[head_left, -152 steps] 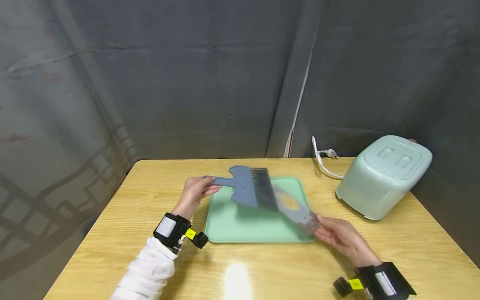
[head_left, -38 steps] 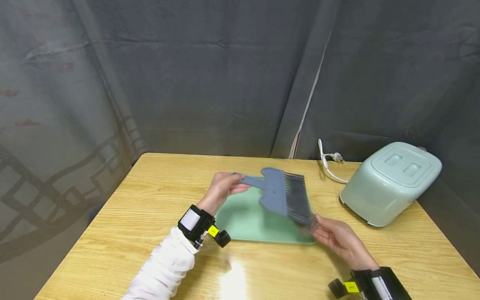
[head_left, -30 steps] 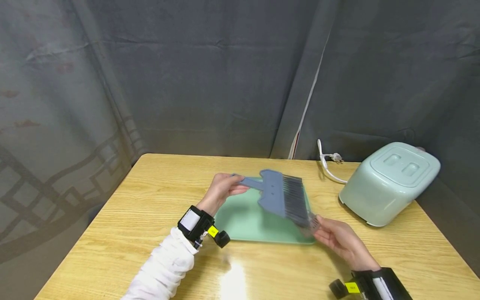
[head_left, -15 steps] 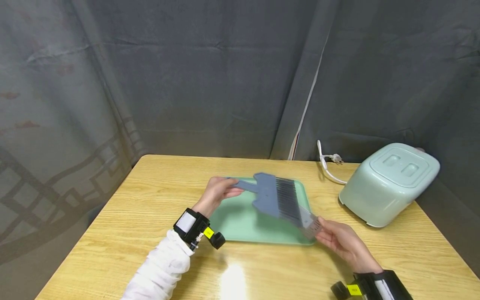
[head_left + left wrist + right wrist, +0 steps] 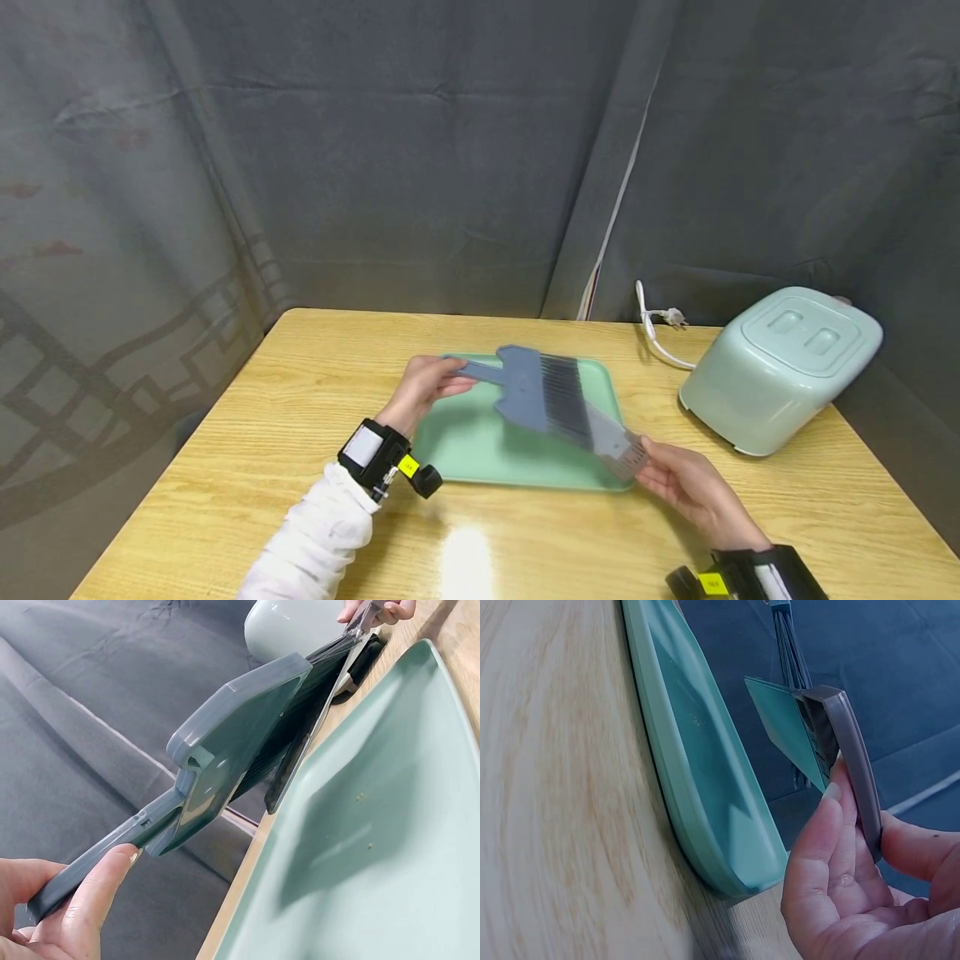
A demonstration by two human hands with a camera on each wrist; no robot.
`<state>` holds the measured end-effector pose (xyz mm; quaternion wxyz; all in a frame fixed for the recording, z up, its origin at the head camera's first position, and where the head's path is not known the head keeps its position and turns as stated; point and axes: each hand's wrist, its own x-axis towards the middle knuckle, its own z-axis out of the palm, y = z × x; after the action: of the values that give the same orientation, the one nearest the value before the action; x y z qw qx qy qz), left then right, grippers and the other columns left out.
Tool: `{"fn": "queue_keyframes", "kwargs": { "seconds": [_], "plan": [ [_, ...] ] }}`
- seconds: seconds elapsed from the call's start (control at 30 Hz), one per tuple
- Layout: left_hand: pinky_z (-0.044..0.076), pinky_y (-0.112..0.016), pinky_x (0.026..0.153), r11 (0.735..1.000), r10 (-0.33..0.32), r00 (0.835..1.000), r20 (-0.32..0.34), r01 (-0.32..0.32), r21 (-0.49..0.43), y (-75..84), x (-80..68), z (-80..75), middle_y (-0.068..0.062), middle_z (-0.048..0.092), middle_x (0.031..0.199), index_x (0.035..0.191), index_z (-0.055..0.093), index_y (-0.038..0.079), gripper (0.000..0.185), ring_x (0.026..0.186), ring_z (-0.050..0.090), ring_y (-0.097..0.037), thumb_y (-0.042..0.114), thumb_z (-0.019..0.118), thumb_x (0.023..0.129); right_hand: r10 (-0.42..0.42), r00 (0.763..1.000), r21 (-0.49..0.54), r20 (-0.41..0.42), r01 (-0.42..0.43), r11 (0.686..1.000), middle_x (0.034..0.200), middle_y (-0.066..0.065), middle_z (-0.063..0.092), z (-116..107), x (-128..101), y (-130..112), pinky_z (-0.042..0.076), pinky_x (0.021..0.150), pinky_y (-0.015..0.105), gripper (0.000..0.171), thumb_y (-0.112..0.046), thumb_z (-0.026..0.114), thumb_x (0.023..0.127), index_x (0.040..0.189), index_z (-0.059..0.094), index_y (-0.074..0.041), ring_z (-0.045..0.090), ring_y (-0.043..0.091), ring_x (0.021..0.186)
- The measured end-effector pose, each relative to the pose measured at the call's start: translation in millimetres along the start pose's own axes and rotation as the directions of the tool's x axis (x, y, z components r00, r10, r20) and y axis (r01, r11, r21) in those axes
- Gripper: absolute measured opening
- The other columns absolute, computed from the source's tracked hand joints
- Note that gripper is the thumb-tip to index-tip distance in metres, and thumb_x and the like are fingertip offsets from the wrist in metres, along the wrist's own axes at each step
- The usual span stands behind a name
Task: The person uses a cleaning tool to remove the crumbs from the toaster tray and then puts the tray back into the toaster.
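My left hand (image 5: 422, 390) grips the thin handle of a blue-grey brush (image 5: 520, 388) with long dark bristles. In the left wrist view the thumb lies along the handle. My right hand (image 5: 686, 487) pinches a flat clear plate (image 5: 609, 432) by its grey slotted grip, between thumb and fingers. The bristles overlap the plate's far part and are tilted down across it. Both are held above a pale green tray (image 5: 457, 454). Small crumbs (image 5: 360, 799) lie on the tray in the left wrist view.
A mint-green toaster (image 5: 780, 371) stands at the right of the wooden table (image 5: 300, 375). Its white cord and plug (image 5: 671, 317) lie behind the tray. A grey curtain (image 5: 412, 167) hangs past the table's back edge.
Over the last second or so my left hand has drawn the brush leftward, away from my right hand, and more of the clear plate shows. My right hand has barely shifted.
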<state>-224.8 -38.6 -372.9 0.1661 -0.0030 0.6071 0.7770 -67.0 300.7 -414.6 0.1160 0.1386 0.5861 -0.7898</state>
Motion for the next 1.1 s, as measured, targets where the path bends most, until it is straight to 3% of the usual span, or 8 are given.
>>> {"fn": "queue_keyframes", "kwargs": {
  "seconds": [1.1],
  "plan": [
    [0.064, -0.021, 0.074, 0.999, 0.039, 0.998, -0.042, -0.038, 0.006, 9.6, -5.2, -38.2, -0.015, 0.074, 0.084, 0.126, 0.049, -0.027, 0.034, 0.066, 0.074, -0.011, -0.004, 0.052, 0.101, 0.025, 0.998, 0.043, -0.063, -0.022, 0.999, 0.093, 0.004, 0.070, -1.6, -5.0, -1.2, 0.063, 0.083, 0.022, 0.019, -0.009, 0.054, 0.106, 0.094, 0.069, -0.011, 0.069, 0.011, 0.082]
  ]
}}
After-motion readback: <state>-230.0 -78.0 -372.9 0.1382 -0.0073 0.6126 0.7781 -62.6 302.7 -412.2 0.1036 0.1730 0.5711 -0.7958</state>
